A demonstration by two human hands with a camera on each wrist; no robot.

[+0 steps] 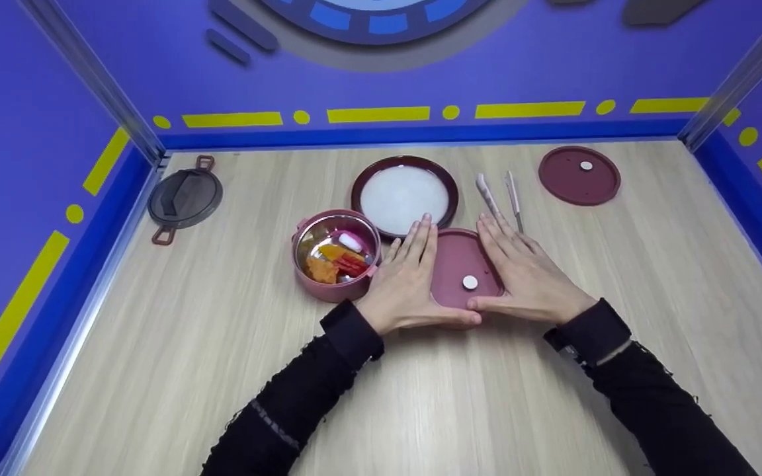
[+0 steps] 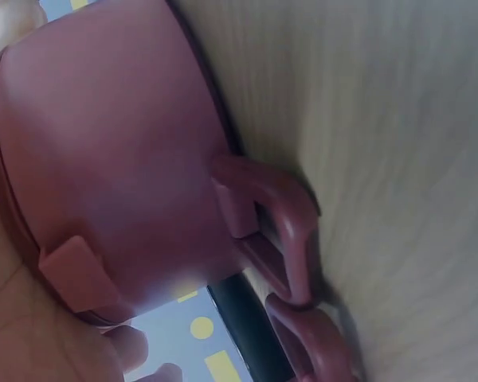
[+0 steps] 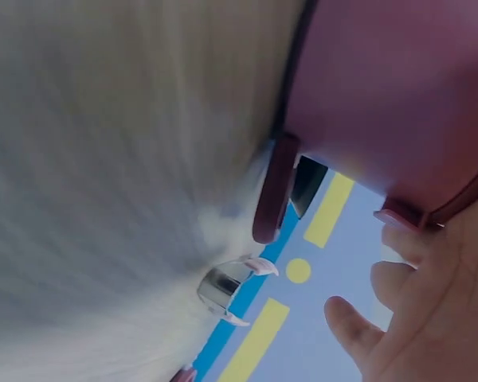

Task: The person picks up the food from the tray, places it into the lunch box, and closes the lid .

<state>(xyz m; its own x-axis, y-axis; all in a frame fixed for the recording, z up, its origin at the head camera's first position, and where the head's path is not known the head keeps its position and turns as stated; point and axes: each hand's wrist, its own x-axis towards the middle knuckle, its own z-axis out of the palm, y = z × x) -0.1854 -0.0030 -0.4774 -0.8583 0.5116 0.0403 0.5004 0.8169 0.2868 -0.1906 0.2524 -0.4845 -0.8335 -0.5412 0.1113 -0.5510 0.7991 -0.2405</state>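
A pinkish-red lidded pot [image 1: 454, 264] with a small white knob on its lid stands in front of me. My left hand [image 1: 407, 277] lies along the left of the lid, fingers straight and thumb along the near edge. On the right side my right hand [image 1: 530, 274] presses the rim the same way, the two thumb tips nearly meeting. The left wrist view shows the pot's wall [image 2: 119, 143], a loop handle [image 2: 295, 223] and a clip tab [image 2: 80, 274] beside my palm. Another tab [image 3: 402, 213] sits by my right fingers in the right wrist view.
Close on the left stands an uncovered pink pot [image 1: 331, 291] with toy food inside. Behind are a brown-rimmed white plate [image 1: 404, 195] and slim utensils [image 1: 487, 192] with pale handles. A dark red lid [image 1: 579, 175] lies back right, a dark lidded pan [image 1: 186, 198] back left.
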